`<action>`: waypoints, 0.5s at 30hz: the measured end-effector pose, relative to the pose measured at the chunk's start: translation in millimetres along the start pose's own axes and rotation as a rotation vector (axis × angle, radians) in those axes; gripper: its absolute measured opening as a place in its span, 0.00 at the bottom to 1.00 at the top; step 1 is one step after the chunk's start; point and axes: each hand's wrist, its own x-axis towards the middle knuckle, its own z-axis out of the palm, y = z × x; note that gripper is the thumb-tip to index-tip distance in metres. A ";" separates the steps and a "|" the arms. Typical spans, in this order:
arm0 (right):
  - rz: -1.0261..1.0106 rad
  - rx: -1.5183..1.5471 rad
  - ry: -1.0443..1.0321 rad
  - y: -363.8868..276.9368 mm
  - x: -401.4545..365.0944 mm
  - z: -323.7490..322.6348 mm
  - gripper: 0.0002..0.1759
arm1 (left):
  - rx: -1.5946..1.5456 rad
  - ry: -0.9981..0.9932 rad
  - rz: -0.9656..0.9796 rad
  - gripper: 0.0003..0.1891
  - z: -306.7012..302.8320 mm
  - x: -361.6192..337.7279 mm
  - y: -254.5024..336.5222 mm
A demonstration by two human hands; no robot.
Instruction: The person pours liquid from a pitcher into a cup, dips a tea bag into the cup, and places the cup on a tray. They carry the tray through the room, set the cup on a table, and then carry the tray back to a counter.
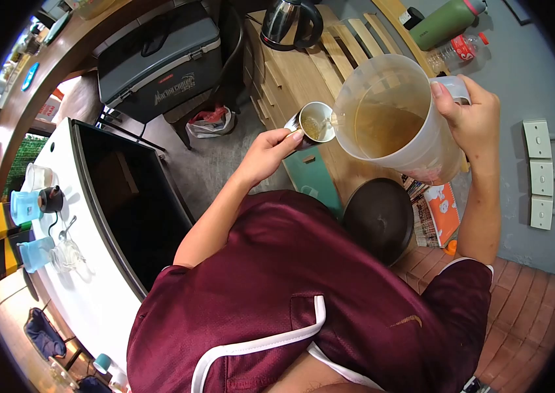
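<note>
In my right hand [476, 118] is the handle of a large translucent plastic pitcher [398, 141], fingers wrapped round it. The pitcher is tilted to the left, with brownish liquid [389, 131] pooled inside. Its spout points into a small mug [325, 110], and a thin stream shows between the two. My left hand [279, 149] grips the mug at its near left side, thumb at the rim. Pale, bubbly liquid [311, 124] lies in the mug; its outer wall is mostly hidden.
Behind the mug stands a slatted wooden bench [323, 62] with an electric kettle [287, 25]. A green bottle [444, 25] and a plastic bottle [459, 52] are at the upper right. A round dark pan [379, 221] is close to my body. A large cooler box [160, 59] stands left.
</note>
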 end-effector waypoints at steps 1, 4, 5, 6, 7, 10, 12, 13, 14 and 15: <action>-0.004 -0.002 -0.004 0.7 0.1 -0.1 0.24 | -0.007 0.001 -0.005 0.18 -1.2 1.6 -4.2; -0.004 -0.005 -0.012 0.6 -0.2 -1.1 0.24 | 0.002 0.011 -0.034 0.17 -6.0 4.7 -17.1; -0.002 -0.008 -0.018 0.3 -0.4 -1.3 0.24 | 0.017 0.022 -0.058 0.17 -8.0 5.3 -22.0; -0.001 -0.007 -0.018 0.7 -0.6 -1.1 0.24 | 0.018 0.021 -0.060 0.17 -10.8 6.6 -28.6; -0.010 -0.011 -0.013 1.1 -0.6 -0.9 0.25 | 0.026 0.017 -0.078 0.18 -13.4 8.2 -34.1; -0.008 -0.012 -0.014 1.7 -1.0 -0.6 0.25 | 0.043 0.016 -0.105 0.19 -14.4 10.0 -38.6; 0.002 -0.010 -0.019 2.2 -1.4 -0.3 0.25 | 0.051 0.018 -0.112 0.19 -11.8 10.4 -36.4; 0.003 -0.011 -0.016 2.8 -1.5 0.4 0.25 | 0.043 0.008 -0.105 0.18 -9.5 10.4 -33.9; 0.002 -0.011 -0.014 3.1 -1.5 1.0 0.25 | 0.035 -0.003 -0.097 0.16 -7.3 10.3 -31.0; 0.003 -0.011 -0.015 3.2 -1.8 1.3 0.25 | 0.035 -0.003 -0.099 0.16 -4.9 9.8 -27.2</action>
